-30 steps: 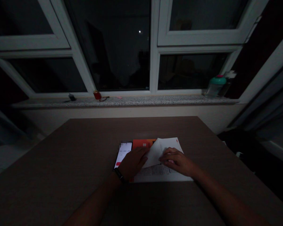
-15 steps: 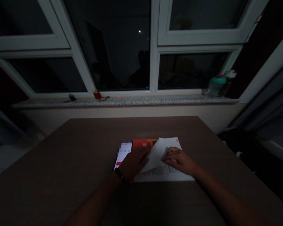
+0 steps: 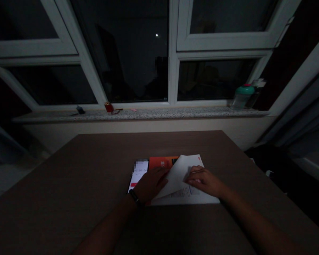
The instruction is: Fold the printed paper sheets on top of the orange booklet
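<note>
Brown tabletop (image 3: pixel 69 198), centre: folded white paper sheet (image 3: pixel 179 177) lying partly over an orange card (image 3: pixel 162 163), smartphone (image 3: pixel 138 175) just left. Left hand (image 3: pixel 150 184) rests fingers-flat on the sheet; right hand (image 3: pixel 204 182), fingers lightly curved, presses the flap, unclenched.

The room is dim and underexposed, and the brightest spots are the glowing phone (image 3: pixel 138 176) and the pale paper (image 3: pixel 179 179), while the left hand (image 3: pixel 150 184) and right hand (image 3: pixel 204 181) sit in murky shadow with little detail. The black window (image 3: pixel 130 53) gives no daylight, showing only faint reflections and one tiny glint (image 3: pixel 156 35). The wide lens bows the white frame (image 3: pixel 77 53) and darkens the corners, and blocky pixelation hides the phone's top corner and a patch of the glass.
</note>
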Available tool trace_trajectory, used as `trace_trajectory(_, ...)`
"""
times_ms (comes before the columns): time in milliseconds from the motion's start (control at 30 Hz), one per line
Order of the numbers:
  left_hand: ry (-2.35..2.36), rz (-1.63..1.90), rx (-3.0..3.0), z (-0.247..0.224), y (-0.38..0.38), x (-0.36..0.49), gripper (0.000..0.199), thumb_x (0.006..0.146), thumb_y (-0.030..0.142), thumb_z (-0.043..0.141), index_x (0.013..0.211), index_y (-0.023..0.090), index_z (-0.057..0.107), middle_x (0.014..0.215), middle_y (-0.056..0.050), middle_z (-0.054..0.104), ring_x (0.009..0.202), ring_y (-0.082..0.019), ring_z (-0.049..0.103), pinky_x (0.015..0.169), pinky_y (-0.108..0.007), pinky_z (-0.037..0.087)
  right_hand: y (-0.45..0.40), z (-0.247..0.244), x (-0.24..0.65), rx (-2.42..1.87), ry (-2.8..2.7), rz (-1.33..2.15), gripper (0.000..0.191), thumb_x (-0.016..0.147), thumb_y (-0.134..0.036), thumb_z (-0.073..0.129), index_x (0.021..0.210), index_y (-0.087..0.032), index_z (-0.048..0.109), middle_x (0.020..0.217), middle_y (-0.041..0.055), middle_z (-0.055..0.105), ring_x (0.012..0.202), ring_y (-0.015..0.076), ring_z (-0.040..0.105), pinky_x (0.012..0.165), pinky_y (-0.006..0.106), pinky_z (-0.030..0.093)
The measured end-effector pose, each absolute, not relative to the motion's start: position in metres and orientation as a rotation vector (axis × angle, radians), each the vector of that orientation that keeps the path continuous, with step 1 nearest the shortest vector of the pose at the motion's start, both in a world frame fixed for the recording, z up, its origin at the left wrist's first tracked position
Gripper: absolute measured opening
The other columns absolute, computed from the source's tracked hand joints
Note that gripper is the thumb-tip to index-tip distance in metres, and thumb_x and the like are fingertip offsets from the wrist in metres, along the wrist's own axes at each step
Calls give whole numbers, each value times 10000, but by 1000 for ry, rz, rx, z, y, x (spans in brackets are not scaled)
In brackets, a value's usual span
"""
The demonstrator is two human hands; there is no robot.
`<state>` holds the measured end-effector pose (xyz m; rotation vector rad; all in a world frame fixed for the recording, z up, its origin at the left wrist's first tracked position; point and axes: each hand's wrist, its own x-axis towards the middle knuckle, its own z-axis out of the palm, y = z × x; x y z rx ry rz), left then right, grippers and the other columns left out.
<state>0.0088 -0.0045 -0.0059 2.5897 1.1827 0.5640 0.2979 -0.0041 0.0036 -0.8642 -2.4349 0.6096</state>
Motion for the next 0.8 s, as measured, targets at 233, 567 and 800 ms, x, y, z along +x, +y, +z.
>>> trace_trajectory(233,1163,556,2582,-7,-5,8,362,975,331,489,1322,228,492,1308,-73,571,1188,-232,542,1024,-401,437,-5,6,299,-870,-2442,612,328,982,-412,477,930,-211,731,823,48,661,821,172,612,828,331,446)
trace_trajectory(567,1157,539,2597,-9,-6,12,437,939,290,553,1355,219,443,1321,-86,553,1181,-242,531,1022,-418,427,-7,3,291,-835,-2399,476,255,968,-359,512,1079,-223,696,889,69,666,886,203,603,821,357,464)
trace_trajectory(800,1141,549,2617,-12,-7,14,494,950,319,532,1412,237,379,1379,-94,502,1256,-256,474,1063,-456,390,-13,-1,269,-925,-2297,355,406,921,-228,547,1324,-236,497,1119,107,621,1070,259,539,922,446,457)
